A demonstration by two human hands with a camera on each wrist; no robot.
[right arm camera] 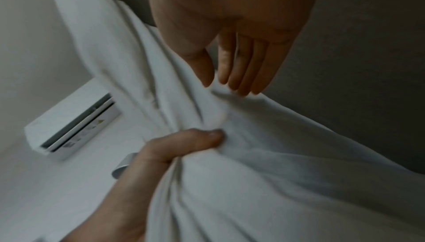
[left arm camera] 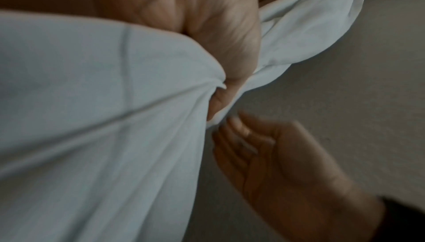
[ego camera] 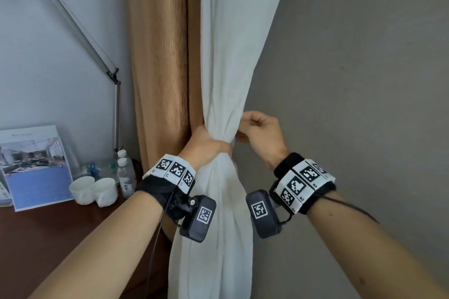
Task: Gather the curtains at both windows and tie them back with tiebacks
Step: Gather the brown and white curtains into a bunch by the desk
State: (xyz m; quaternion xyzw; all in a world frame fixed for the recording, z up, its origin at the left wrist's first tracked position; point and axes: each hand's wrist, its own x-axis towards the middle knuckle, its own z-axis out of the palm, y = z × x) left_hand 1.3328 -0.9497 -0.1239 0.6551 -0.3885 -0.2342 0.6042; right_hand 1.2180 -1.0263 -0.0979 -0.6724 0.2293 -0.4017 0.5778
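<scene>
A white curtain [ego camera: 230,56] hangs in the middle of the head view, bunched into a narrow waist. My left hand [ego camera: 206,145] grips that waist, its fingers wrapped behind the fabric and the thumb [right arm camera: 184,142] pressing on the front. In the left wrist view the left palm [left arm camera: 218,36] closes over the white curtain [left arm camera: 92,100]. My right hand [ego camera: 260,131] is at the curtain's right edge, level with the waist. Its fingers [right arm camera: 241,60] are nearly straight and their tips touch a fold of the white curtain [right arm camera: 253,173]. A brown curtain [ego camera: 160,68] hangs behind on the left. No tieback shows.
A dark wooden desk [ego camera: 48,238] at the lower left carries two white cups [ego camera: 93,190], water bottles [ego camera: 126,177] and a standing brochure [ego camera: 36,167]. A metal lamp arm [ego camera: 80,31] slants above it. A grey wall [ego camera: 364,80] fills the right. An air conditioner [right arm camera: 69,129] is mounted high.
</scene>
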